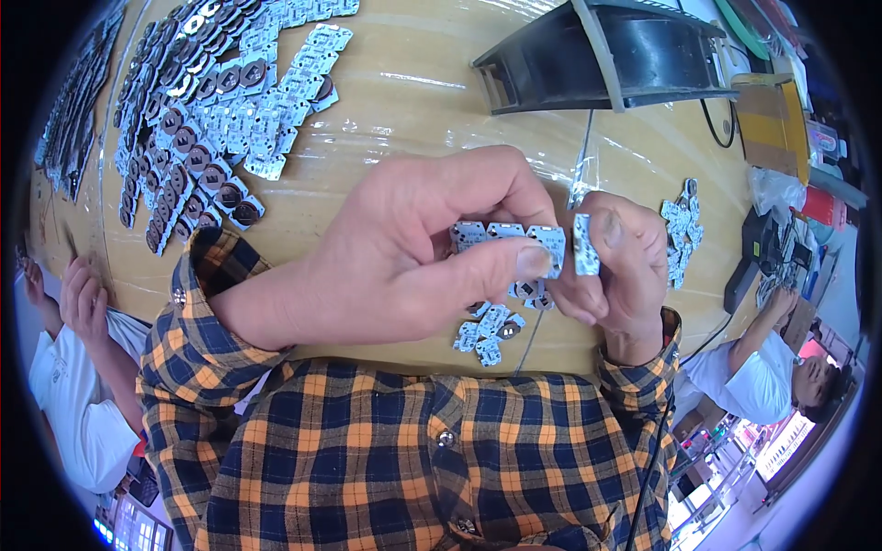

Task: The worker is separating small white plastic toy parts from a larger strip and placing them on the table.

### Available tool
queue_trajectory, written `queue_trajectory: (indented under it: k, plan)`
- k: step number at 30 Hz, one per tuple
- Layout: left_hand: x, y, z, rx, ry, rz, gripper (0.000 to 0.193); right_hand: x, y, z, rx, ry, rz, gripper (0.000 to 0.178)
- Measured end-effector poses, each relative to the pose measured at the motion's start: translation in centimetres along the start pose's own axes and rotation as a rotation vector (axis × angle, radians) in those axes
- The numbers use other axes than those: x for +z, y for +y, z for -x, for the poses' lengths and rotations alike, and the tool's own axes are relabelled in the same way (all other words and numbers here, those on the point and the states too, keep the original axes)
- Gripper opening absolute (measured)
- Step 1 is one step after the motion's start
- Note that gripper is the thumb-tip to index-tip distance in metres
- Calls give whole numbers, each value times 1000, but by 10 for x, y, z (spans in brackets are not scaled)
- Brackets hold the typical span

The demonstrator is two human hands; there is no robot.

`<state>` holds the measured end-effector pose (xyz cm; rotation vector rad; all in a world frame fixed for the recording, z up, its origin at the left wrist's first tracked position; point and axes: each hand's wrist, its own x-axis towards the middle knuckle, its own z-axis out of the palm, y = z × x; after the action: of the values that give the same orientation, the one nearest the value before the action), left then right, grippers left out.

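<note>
My left hand (395, 248) is closed around a short strip of small white circuit boards (501, 235), its thumb pressed on the strip's right end. In my right hand (634, 253) a single small circuit board (584, 246) is pinched upright between thumb and fingers. A narrow gap separates this piece from the strip. Below the hands, near my shirt, lies a little heap of loose circuit boards (491, 332), some bearing round dark parts. My left hand partly covers the strip.
Many circuit-board strips with round brown discs (197, 161) spread over the table's far left. A black fan (597, 60) stands at the back. More loose boards (682, 234) lie to the right, before a cardboard box (770, 124). Co-workers sit at both sides, one with a hand (84, 298) at left.
</note>
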<state>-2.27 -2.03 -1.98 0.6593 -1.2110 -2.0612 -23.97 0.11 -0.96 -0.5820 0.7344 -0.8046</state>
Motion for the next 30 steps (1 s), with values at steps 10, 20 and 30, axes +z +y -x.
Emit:
queue_trajectory:
  k: [10,20,30]
  plan:
    - [4,-12,-3,608,241,-809,22,1,5,2,-209,178,658,25]
    - [1,-8,-2,620,279,-864,20,1,5,1,-168,188,624,24]
    - [-4,3,0,565,102,-838,15,4,5,0,-235,250,776,24]
